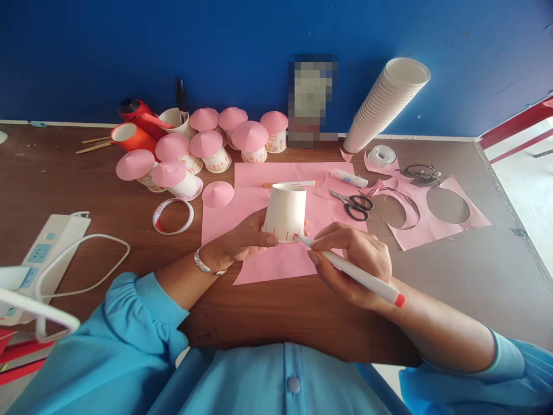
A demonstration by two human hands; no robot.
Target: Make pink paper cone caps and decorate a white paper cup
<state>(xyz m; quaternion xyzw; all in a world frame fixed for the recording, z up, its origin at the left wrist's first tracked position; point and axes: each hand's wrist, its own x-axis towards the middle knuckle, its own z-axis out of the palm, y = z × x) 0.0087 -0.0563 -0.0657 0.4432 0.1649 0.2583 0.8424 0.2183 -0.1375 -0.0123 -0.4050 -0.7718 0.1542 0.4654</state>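
Note:
My left hand [248, 236] grips a white paper cup [286, 210], held upside down above the pink paper [276, 265]. Short yellow-orange strokes run along the cup's lower rim. Between the fingers of my right hand [356, 259] is a white marker [358, 275] with a red end, its tip at the rim's right side. Behind the cup lies an orange-and-white marker [298, 184], partly covered. A pink paper cone [218, 195] rests to the left. Black-handled scissors [354, 203] lie on the paper to the right.
Several decorated cups with pink cone tops [207, 144] stand at the back left, near a tape roll [173, 217]. A tall stack of paper cups [389, 101] leans at the back right. Cut pink scraps [449, 202] lie right; a power strip [47, 259] sits left.

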